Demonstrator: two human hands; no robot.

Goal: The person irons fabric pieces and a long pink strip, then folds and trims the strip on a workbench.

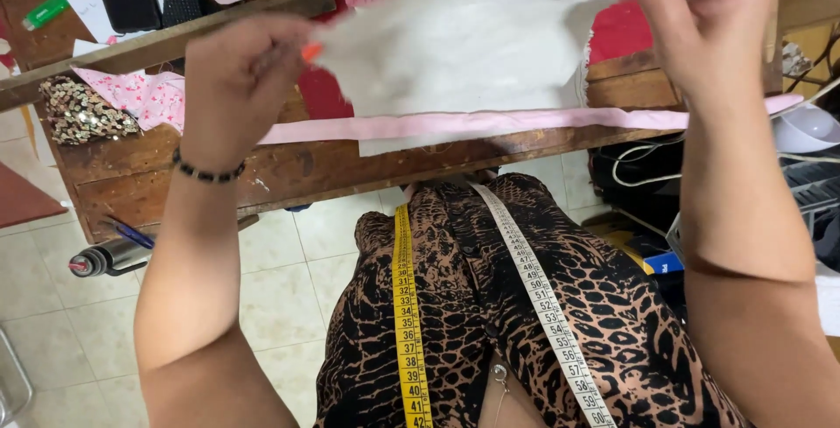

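I hold a piece of white fabric (464, 34) up in front of me with both hands. My left hand (241, 82) pinches its left edge; a dark bead bracelet sits on that wrist. The upper right corner is gripped by my right hand (700, 17). Under the fabric a long pink strip of cloth (490, 122) lies along the front edge of a worn wooden table (289, 170). A yellow and white measuring tape (404, 305) hangs round my neck over a brown and black patterned dress.
Pink printed cloth (144, 95) and a sequined piece (79, 111) lie at the table's left. Red fabric (621, 30) shows behind the white piece. A dark cylinder (109, 256) sticks out under the table. Cables and a white object (805, 130) are at right. Tiled floor (280, 288) lies below.
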